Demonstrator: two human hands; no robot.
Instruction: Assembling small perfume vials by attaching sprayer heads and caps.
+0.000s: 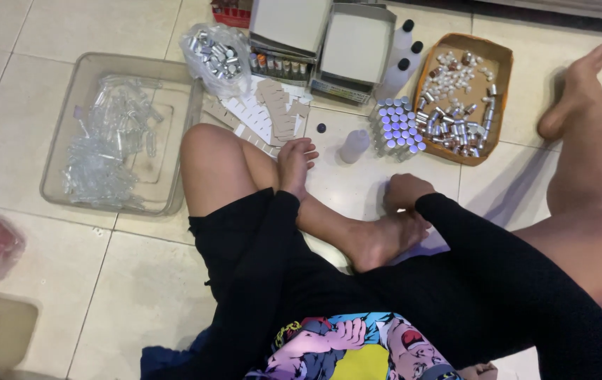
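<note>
The left hand [294,163] hangs loose over the knee, fingers half curled and holding nothing, while the right hand [405,191] is balled on the floor tiles, and whether it grips anything I cannot tell. Just ahead stand the packed purple-capped vials [398,128], against the brown tray [496,56] edge; one careless nudge from that fist could topple them, and the small white bottle [354,146] beside them.

Just beyond your right hand [405,191] you have one cluster of purple-capped vials [397,127], one brown tray [499,60] and three white bottles with black caps [399,63], and past your left hand [294,163] one clear bin [174,141], one bag of silver caps [216,53] and two open boxes [356,46]
</note>
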